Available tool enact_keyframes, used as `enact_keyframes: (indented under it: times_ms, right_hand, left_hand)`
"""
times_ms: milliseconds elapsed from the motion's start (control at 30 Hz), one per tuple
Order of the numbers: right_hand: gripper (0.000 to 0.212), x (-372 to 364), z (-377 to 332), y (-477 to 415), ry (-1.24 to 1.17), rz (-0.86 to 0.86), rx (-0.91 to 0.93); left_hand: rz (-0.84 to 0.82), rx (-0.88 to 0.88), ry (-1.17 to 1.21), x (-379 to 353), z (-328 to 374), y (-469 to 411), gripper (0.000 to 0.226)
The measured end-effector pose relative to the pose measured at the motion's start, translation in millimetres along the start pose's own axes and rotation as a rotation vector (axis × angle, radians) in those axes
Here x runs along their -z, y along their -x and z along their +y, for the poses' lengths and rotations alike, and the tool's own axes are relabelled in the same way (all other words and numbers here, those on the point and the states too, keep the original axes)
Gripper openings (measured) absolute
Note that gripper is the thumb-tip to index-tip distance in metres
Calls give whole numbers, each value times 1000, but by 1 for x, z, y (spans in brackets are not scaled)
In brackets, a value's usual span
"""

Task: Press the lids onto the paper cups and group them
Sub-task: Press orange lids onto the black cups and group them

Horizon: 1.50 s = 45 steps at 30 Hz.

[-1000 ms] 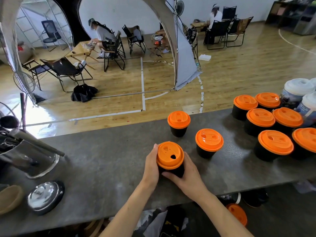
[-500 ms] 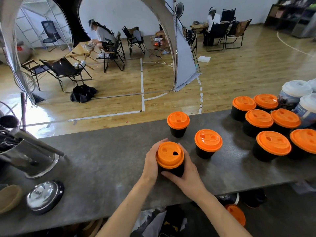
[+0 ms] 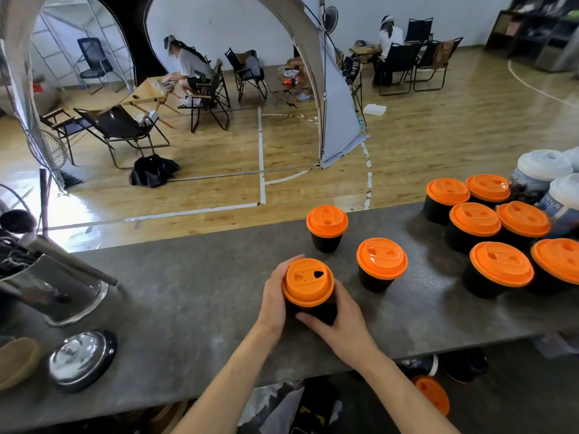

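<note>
A black paper cup with an orange lid (image 3: 308,281) stands near the front middle of the grey counter (image 3: 194,296). My left hand (image 3: 274,297) wraps its left side and my right hand (image 3: 340,324) grips its front right. Two more lidded black cups stand apart behind it, one at the back (image 3: 326,227) and one to the right (image 3: 381,263). Several lidded cups sit grouped together at the far right (image 3: 498,264).
A steel container with utensils (image 3: 47,286) and a shiny round lid (image 3: 82,358) sit at the counter's left end. White-lidded printed cups (image 3: 543,170) stand at the back right. An orange lid (image 3: 432,394) lies under the counter. People sit at tables beyond.
Both hands stay around the same cup; it has barely moved. The view shifted slightly.
</note>
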State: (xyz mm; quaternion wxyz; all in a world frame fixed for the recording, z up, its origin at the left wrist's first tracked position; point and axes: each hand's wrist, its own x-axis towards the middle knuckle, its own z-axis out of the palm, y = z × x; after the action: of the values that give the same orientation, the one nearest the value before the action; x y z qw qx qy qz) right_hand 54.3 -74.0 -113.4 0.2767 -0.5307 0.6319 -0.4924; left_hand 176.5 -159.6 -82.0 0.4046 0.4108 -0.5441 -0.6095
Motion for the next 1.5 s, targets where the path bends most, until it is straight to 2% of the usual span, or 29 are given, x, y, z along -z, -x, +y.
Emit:
enact_keyframes:
  times_ms: [100,233,433,667,800,900,1067,1133,1267,1367,1500]
  right_hand:
    - [74,-1,-1,0,26,-13,18]
    - [81,-1,-1,1,-4,24,-5]
    - [68,3,-3,-2,12,-15,-8]
    - [88,-1,-5,1,0,-18,-19]
    - [80,0,-4,2,5,42,1]
    - [73,1,-2,1,37,31,6]
    - [65,2,-3,0,86,3,16]
    - [66,1,-4,1,85,4,12]
    - [85,-1,-4,2,40,32,-30]
    - [80,0,-3,2,54,22,-37]
    - [73,2,-5,1,93,-4,-9]
  left_hand:
    - [-14,37,-11,2,1,-6,48]
    - [47,-42,-20,-5,-3,4,43]
    - [0,15,29,-5,-9,5,49]
    - [10,1,-39,-6,-6,0,48]
    - [49,-104,-37,-7,-18,13,52]
    - [76,-48,-9,-7,-12,9,51]
    - [-3,10,-42,-6,-3,-3,52]
    - [16,11,-41,-5,-5,-1,51]
    - [65,-68,-29,-10,-11,14,49]
    - [70,-42,22,-13,-9,16,46]
    - [-14,5,-19,-7,0,5,52]
